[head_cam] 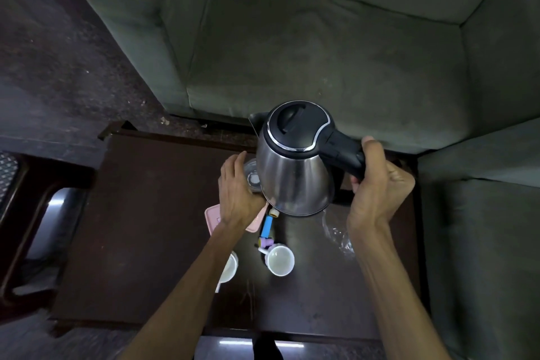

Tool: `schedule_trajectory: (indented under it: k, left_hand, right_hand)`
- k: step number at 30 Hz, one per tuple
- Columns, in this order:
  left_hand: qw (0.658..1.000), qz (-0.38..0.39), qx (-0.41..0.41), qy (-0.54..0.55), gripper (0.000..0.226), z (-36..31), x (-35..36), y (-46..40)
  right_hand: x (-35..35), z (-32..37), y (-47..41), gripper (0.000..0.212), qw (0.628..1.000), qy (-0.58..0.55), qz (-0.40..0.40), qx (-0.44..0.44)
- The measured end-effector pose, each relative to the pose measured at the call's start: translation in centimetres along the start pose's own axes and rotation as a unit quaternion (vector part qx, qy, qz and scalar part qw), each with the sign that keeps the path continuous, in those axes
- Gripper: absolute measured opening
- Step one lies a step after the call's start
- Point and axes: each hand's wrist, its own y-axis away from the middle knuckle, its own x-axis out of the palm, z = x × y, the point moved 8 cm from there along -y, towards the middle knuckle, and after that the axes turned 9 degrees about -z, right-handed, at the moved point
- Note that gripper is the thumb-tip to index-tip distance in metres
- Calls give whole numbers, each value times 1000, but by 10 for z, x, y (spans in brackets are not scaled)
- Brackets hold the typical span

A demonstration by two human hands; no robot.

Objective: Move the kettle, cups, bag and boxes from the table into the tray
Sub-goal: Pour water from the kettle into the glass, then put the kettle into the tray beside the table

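Overhead, the right hand [377, 184] has its fingers wrapped tight round the black handle of the steel kettle [295, 161], which hangs lifted and tilted above the far middle of the dark table [140, 213], spout toward the far left. Black lid shut.

Left hand [238, 187]: fingers loosely curled, partly spread, lying over a round clear-and-grey object [251, 177] just left of the kettle; whether they grip it, cannot tell. Wrist covers part of a pink box [214, 218] lying flat on the table.

Near the kettle's lower edge, a blue tube-like item [266, 226] lies on the table; a small purple piece [267, 242] sits at its near end. Just nearer, a white cup [280, 260] stands upright, handle pointing far-left. A second white cup [229, 267] stands left of it, half hidden by the left forearm.

Clear plastic bag [336, 235], crumpled, lies on the table's right side beside the right wrist.

Grey-green sofa [321, 47] beyond the table's far edge and to its right.
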Motion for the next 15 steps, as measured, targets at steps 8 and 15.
schedule_trajectory:
  k: [8, 15]
  left_hand:
    - [940, -187, -112, 263, 30, 17, -129, 1]
    - [910, -265, -147, 283, 29, 64, -235, -8]
  right_hand:
    - [67, 0, 57, 52, 997, 9, 76, -7]
    - [151, -15, 155, 59, 990, 8, 139, -13]
